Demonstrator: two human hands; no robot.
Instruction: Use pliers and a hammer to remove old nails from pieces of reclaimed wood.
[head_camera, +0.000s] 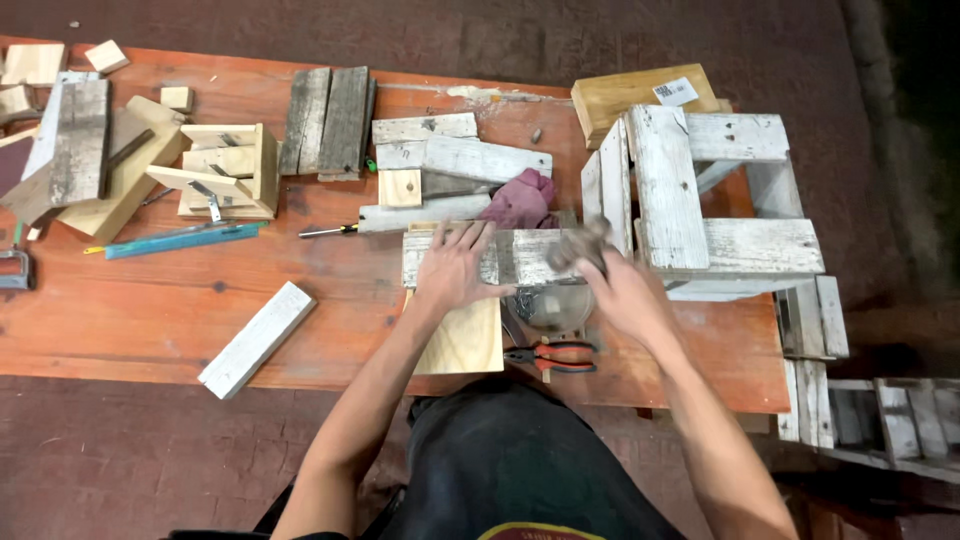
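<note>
My left hand (455, 268) lies flat on a weathered whitish plank (520, 256) that rests crosswise on a pale plywood board (465, 338). My right hand (610, 290) is closed around a blurred grey object (575, 248) held at the plank's right end; what the object is cannot be made out. A round clear container (548, 305) sits just below the plank between my hands. Red-handled pliers (553, 356) lie near the table's front edge beneath my right wrist.
A white slatted crate frame (700, 200) stands at the right on the reddish wooden table (150, 310). Loose planks (450, 150), a purple rag (520, 200), a screwdriver (328, 231), a teal ruler (185, 240), a white plank (257, 338) and wood offcuts (90, 150) lie around.
</note>
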